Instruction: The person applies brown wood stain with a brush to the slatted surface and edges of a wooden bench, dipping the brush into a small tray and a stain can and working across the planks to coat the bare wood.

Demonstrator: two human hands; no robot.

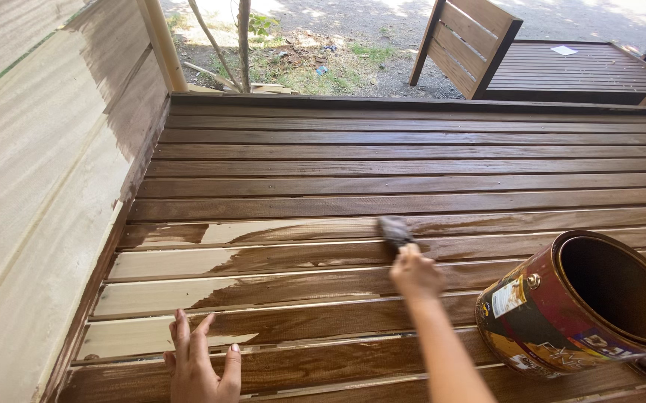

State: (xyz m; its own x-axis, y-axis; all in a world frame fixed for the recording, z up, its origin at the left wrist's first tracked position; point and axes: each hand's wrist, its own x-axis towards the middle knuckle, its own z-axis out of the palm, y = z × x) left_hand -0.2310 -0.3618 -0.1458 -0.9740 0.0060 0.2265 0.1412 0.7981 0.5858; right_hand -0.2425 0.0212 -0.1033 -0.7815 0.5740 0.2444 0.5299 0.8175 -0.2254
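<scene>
Head view | right hand (415, 272) grips brush (395, 231) on slat (487, 222) | left hand (198, 360) flat

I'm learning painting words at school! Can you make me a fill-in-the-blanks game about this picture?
1. The right hand holds a ____ against the wooden slats.
2. The left hand rests flat on a ____.
3. The open can stands to the ____ of the right hand.
4. The slats not yet stained are ____ in colour than the stained ones.

Missing words: brush; slat; right; lighter
</scene>
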